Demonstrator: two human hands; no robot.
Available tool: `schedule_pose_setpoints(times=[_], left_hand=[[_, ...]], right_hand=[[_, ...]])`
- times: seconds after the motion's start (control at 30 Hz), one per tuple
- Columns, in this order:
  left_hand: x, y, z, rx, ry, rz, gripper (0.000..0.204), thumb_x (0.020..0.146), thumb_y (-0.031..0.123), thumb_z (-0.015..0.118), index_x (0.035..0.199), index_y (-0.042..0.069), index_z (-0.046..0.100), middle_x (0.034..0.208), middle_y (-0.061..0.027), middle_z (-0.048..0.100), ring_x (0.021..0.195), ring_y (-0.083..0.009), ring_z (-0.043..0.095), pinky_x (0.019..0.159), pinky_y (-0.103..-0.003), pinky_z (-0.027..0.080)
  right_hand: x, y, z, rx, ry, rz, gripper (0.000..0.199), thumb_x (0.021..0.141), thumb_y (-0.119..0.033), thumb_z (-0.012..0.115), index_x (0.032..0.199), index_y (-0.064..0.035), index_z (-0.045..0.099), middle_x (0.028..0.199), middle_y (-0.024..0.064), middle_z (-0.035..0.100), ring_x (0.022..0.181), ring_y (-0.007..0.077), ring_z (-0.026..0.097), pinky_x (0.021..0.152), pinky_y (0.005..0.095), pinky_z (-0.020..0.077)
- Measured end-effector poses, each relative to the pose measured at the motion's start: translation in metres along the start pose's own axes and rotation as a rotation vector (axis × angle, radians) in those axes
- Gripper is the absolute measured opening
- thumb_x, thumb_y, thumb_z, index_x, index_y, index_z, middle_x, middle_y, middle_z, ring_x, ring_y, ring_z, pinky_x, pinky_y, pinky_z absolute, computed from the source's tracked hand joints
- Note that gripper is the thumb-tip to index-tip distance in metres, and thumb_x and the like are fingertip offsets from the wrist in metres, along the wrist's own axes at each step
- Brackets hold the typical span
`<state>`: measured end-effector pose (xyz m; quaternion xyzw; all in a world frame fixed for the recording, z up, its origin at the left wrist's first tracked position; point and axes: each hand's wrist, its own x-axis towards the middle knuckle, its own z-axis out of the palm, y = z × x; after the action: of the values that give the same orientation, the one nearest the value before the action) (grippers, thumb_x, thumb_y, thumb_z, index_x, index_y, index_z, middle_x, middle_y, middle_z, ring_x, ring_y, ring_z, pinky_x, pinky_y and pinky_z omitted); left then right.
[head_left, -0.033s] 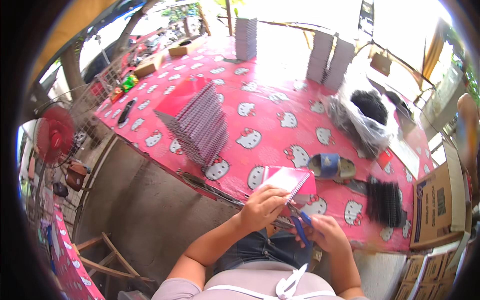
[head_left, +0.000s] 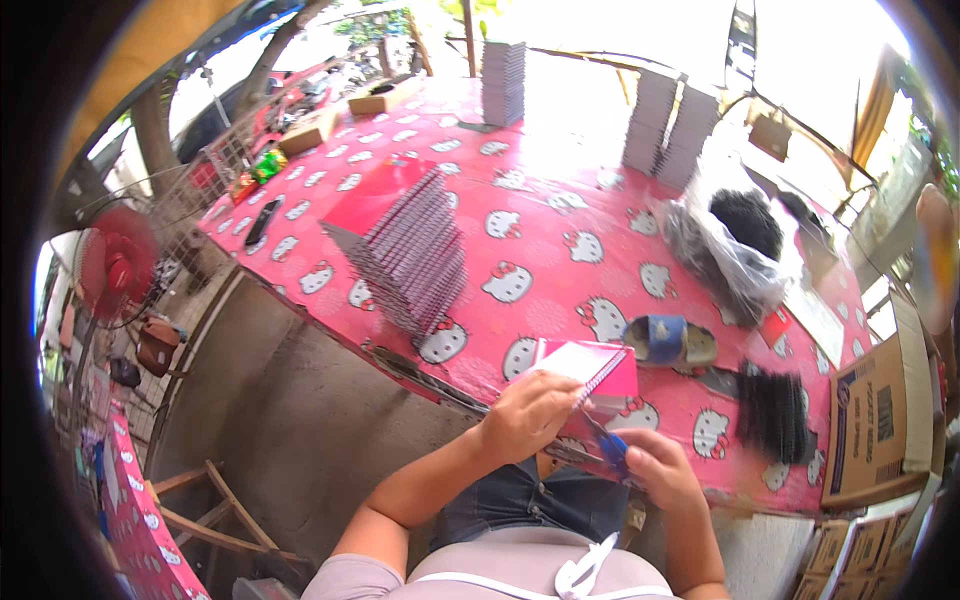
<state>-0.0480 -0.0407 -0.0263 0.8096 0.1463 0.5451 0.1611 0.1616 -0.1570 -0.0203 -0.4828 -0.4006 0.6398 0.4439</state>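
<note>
My left hand [head_left: 533, 413] is closed on a small spiral notebook [head_left: 578, 360] with white pages and a pink cover, at the near edge of the table. At the notebook's lower spiral end is a pair of blue-handled pliers [head_left: 611, 446], with my right hand [head_left: 660, 466] closed around its handles. The jaws sit close to the end of the binding coil; whether they touch the wire is too small to tell. To the right lie a slipper [head_left: 662, 340] with a blue strap and a bundle of black spiral coils [head_left: 772, 418].
A tall leaning stack of spiral notebooks [head_left: 415, 250] stands left on the pink patterned tablecloth [head_left: 500, 325]. Farther back are more notebook stacks [head_left: 503, 85]. A clear plastic bag [head_left: 690, 245] holds black coils. A cardboard box [head_left: 868, 420] stands right, a red fan [head_left: 118, 265] left.
The pliers' handles, spread apart before, are now squeezed closer together in my right hand. The whole view has shifted slightly; my left hand keeps its hold on the notebook.
</note>
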Motion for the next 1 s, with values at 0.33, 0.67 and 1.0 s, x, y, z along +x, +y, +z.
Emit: schedule_pose_setpoints(times=[0.33,0.67,1.0], left_hand=[[0.095,-0.114,-0.214,0.112,0.969,-0.670,0.024,0.081,0.014,0.074,0.073,0.009,0.052,0.072,0.0005,0.057,0.064,-0.0064,0.047,0.062,-0.022,0.040],[0.068,-0.149,-0.212,-0.047,0.915,-0.365,0.019,0.084,0.002,0.066,0.101,0.002,0.057,0.095,-0.0062,0.063,0.084,-0.0103,0.058,0.077,-0.022,0.048],[-0.002,-0.030,-0.006,-0.122,0.279,-0.526,0.078,0.078,-0.003,0.068,0.142,0.005,0.026,0.141,-0.0137,0.038,0.125,-0.0249,0.043,0.103,-0.038,0.037]], right_hand=[[0.021,0.038,-0.078,-1.256,0.635,-0.449,0.058,0.074,-0.034,0.076,0.115,0.0017,0.058,0.105,0.0184,0.060,0.094,0.0302,0.058,0.085,0.0396,0.0458],[0.116,0.047,-0.025,-0.344,0.507,-0.168,0.026,0.085,-0.014,0.068,0.105,0.0008,0.060,0.084,0.0046,0.064,0.074,0.0088,0.057,0.063,0.0241,0.0467],[0.101,0.040,-0.033,-0.511,0.494,-0.640,0.033,0.075,0.012,0.064,0.101,-0.0034,0.048,0.095,0.0080,0.056,0.087,0.0167,0.055,0.076,0.0311,0.0464]])
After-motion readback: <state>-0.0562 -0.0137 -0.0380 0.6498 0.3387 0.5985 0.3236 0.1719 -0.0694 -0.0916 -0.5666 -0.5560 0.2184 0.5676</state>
